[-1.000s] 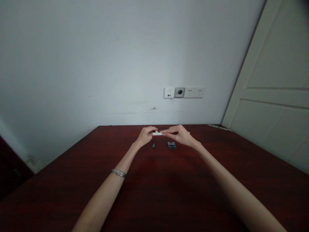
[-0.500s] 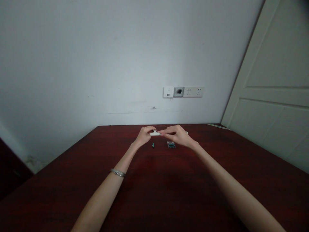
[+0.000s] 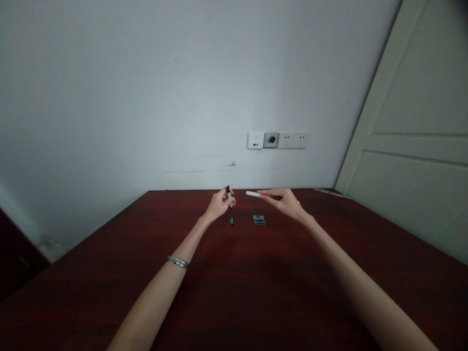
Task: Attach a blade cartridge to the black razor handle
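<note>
My left hand (image 3: 218, 203) is closed around a short razor handle (image 3: 229, 196), dark at the top and pale grey below, held almost upright. A small shiny piece shows at its upper end. To the right, my right hand (image 3: 287, 202) pinches a slim white stick (image 3: 252, 194) between thumb and fingers, its rounded tip pointing left toward the razor handle. The two are apart. Most of the stick is hidden by the hand. On the table below lie a small green-and-black razor cartridge (image 3: 231, 221) and a clear case (image 3: 259, 220) with green strips inside.
The dark red table (image 3: 234, 282) reaches back to a white wall (image 3: 183, 97). Sockets and a switch (image 3: 278, 140) sit low on that wall. A pale panelled door (image 3: 413, 146) stands at the right, with a strip (image 3: 332, 193) at the table's back right edge.
My hands have drawn apart. The white stick has moved right and up, away from my left hand, and the razor handle in my left hand now stands nearly upright in view.
</note>
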### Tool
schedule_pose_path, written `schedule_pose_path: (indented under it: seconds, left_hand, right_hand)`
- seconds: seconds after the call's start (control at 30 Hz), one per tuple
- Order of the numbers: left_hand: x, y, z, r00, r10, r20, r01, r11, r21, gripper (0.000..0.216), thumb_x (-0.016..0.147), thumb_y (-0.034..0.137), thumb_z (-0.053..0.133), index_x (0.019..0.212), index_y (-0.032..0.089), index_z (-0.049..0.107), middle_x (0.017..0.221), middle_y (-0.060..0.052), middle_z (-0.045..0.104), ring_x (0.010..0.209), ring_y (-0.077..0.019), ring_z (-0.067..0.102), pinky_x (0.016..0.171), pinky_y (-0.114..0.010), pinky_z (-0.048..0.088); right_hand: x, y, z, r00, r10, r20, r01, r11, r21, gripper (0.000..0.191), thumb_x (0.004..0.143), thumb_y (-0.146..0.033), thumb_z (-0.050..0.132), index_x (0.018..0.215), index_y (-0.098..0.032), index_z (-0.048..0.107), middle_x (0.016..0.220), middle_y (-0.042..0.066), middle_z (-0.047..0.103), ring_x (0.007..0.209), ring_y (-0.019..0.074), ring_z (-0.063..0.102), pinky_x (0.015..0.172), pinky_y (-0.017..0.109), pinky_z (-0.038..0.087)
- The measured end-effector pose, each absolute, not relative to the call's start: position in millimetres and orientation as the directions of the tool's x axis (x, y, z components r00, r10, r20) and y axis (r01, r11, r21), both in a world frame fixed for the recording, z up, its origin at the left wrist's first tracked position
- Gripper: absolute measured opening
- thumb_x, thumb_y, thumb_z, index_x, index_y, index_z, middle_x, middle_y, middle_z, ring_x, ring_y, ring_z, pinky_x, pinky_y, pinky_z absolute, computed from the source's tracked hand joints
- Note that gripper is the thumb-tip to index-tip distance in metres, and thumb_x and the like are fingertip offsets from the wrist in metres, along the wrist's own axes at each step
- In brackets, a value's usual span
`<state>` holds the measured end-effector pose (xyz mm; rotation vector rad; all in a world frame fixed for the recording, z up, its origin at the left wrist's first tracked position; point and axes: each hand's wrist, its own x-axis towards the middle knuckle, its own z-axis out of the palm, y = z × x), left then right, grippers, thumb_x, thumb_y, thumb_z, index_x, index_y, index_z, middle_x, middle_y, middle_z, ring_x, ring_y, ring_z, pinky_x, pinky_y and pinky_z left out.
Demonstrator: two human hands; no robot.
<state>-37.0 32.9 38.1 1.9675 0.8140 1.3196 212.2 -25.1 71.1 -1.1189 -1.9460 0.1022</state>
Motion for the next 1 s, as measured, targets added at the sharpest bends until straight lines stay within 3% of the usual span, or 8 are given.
schedule_pose_path:
  seconds: [0.13,0.33,0.53,0.73,1.0]
  left_hand:
    - [-34,35,30,0.412,0.839,0.355,0.082,-0.422,0.903,0.020,0.078,0.023,0.054,0.092,0.016,0.043,0.065,-0.002,0.062,0.057,-0.0173,0.065,0.049,-0.026,0.051]
    - [-31,28,33,0.524,0.818,0.237,0.089,-0.329,0.940,0.027,0.077,0.026,0.056,0.096,0.016,0.040,0.064,-0.003,0.063,0.052,-0.0189,0.065,0.042,-0.022,0.048]
    - [-28,22,38,0.561,0.785,0.265,0.072,-0.365,0.928,0.026,0.077,0.026,0.057,0.093,0.016,0.039,0.065,-0.003,0.063,0.052,-0.0191,0.065,0.040,-0.021,0.048]
    - [-32,27,36,0.515,0.807,0.288,0.064,-0.372,0.926,0.028,0.076,0.029,0.058,0.092,0.017,0.039,0.064,-0.002,0.063,0.053,-0.0180,0.065,0.042,-0.021,0.048]
    - [-32,27,31,0.545,0.798,0.258,0.124,-0.381,0.916,0.026,0.077,0.027,0.058,0.093,0.016,0.041,0.064,-0.002,0.063,0.051,-0.0161,0.065,0.042,-0.019,0.046]
  right_hand:
    - [198,-23,74,-0.115,0.723,0.681,0.760,0.506,-0.408,0.031,0.080,-0.045,0.056,0.102,-0.027,0.070,0.097,0.004,0.071,0.087,0.0236,0.066,0.074,0.032,0.050]
    - [170,-18,80,-0.063,0.729,0.682,0.793,0.451,-0.409,0.030,0.080,-0.046,0.056,0.093,-0.024,0.073,0.087,0.006,0.073,0.078,0.0218,0.066,0.064,0.027,0.045]
    - [162,-13,77,-0.125,0.750,0.649,0.752,0.498,-0.431,0.035,0.080,-0.050,0.054,0.092,-0.025,0.074,0.078,0.004,0.073,0.067,0.0182,0.064,0.055,0.024,0.039]
    - [194,1,65,-0.043,0.768,0.638,0.725,0.464,-0.510,0.038,0.078,-0.050,0.055,0.092,-0.020,0.074,0.076,0.006,0.072,0.069,0.0202,0.064,0.057,0.025,0.042]
    - [166,-6,67,-0.115,0.749,0.653,0.647,0.555,-0.523,0.041,0.078,-0.054,0.054,0.092,-0.021,0.074,0.071,0.004,0.071,0.062,0.0170,0.061,0.054,0.023,0.039]
